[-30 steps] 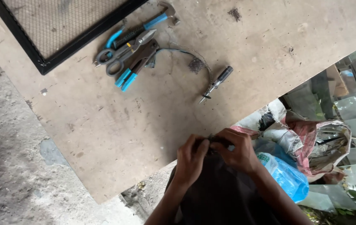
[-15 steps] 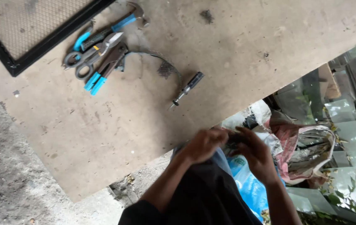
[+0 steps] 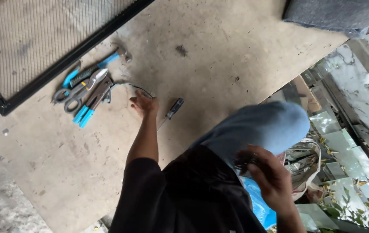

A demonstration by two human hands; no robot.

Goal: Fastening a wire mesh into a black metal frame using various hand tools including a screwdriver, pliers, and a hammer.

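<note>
My left hand (image 3: 144, 105) reaches out over the brown board (image 3: 219, 51) and its curled fingers rest on the end of a thin black wire (image 3: 129, 85). A black-handled screwdriver (image 3: 174, 108) lies just right of that hand. My right hand (image 3: 270, 179) stays close to my body beside my knee in blue jeans (image 3: 262, 127). Its fingers are closed around something small and dark (image 3: 242, 163), too blurred to name.
Blue-handled pliers (image 3: 90, 102), grey snips (image 3: 80, 88) and a blue-handled wrench (image 3: 106, 61) lie in a cluster left of the wire. A black-framed mesh panel (image 3: 63, 71) covers the top left. Glass offcuts (image 3: 344, 138) and a blue plastic bag (image 3: 258, 205) lie past the board's edge.
Both hands were together at the board's near edge. My left hand has since stretched out to the wire, while the right one stayed by my knee. The view has shifted.
</note>
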